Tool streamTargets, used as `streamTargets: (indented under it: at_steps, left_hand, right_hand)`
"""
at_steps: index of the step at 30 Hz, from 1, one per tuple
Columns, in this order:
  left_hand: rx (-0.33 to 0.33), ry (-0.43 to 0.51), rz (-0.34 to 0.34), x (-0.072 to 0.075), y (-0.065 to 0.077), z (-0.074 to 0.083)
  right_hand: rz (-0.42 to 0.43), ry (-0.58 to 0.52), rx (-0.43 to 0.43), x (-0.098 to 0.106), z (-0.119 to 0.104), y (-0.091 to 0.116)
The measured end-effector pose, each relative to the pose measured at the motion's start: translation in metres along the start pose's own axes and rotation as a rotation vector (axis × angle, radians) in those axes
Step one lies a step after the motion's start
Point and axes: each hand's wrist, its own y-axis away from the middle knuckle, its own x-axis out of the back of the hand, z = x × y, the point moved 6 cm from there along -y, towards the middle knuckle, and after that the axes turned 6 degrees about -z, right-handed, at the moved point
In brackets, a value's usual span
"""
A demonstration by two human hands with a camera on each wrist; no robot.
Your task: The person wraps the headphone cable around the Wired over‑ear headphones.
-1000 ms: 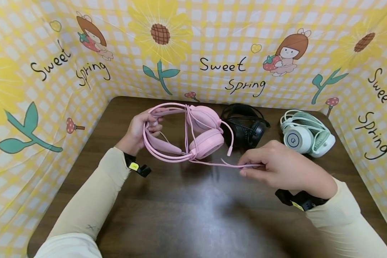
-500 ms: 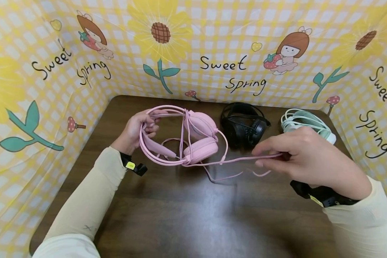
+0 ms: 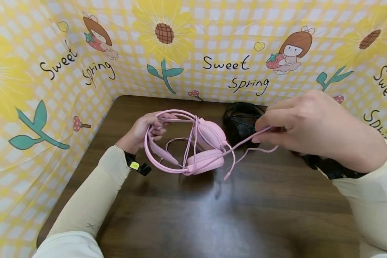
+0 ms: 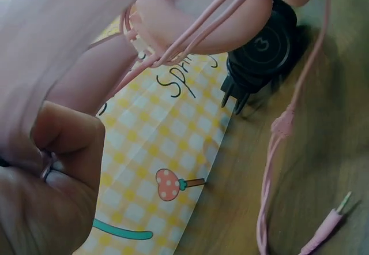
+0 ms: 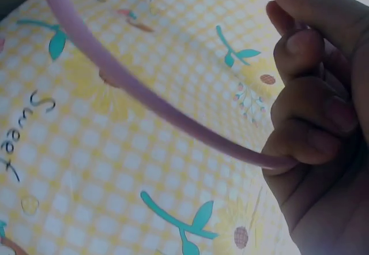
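A pink headset [image 3: 208, 161] is held above the table, its ear cups to the right and its thin microphone boom [image 3: 233, 157] hanging in front. My left hand [image 3: 142, 132] grips it by the headband. Further right, my right hand [image 3: 313, 129] pinches the pink cable [image 3: 242, 142], which stretches up from the lower ear cup. In the right wrist view, curled fingers hold this cable [image 5: 144, 99] against the palm. Strands of cable wrap around the ear-cup side of the headset. A loose pink plug [image 4: 323, 229] with a metal tip shows in the left wrist view.
A black headset [image 3: 237, 125] lies at the back of the brown table [image 3: 167, 215], partly covered by my right hand. Yellow checked cloth [image 3: 193, 46] walls off the back and sides.
My right hand has moved right and up, drawing out a longer length of cable; it now hides the mint-green headset. Loose cable strands have come free. My left hand has barely moved.
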Motion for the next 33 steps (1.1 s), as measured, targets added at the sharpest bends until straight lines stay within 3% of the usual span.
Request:
streamTargets:
  at_steps: [6,10,15,22,25,33]
  left_hand:
    - [0.06,-0.03,-0.1,-0.019,-0.002,-0.009]
    - [0.081,-0.065,-0.18,-0.034,-0.004,-0.01]
    - [0.096,-0.107,-0.249,-0.042,-0.002,-0.012]
    - [0.127,-0.338,-0.243,-0.047,0.003,-0.02]
    - [0.129,-0.315,-0.246,-0.05,0.004,-0.022]
    - [0.077,-0.149,-0.316,-0.061,0.005,-0.022]
  right_hand:
    - [-0.005,0.121,-0.036,0.011,0.0,-0.013]
    - [-0.021,0.163,-0.063,0.014,0.005,-0.019]
    - [-0.024,0.177,-0.077,0.015,0.018,-0.019]
    - [0.001,0.127,-0.163,0.012,0.041,-0.012]
    - [0.007,0.119,-0.211,0.009,0.049,-0.011]
    - [-0.03,0.113,-0.336,-0.007,0.076,-0.007]
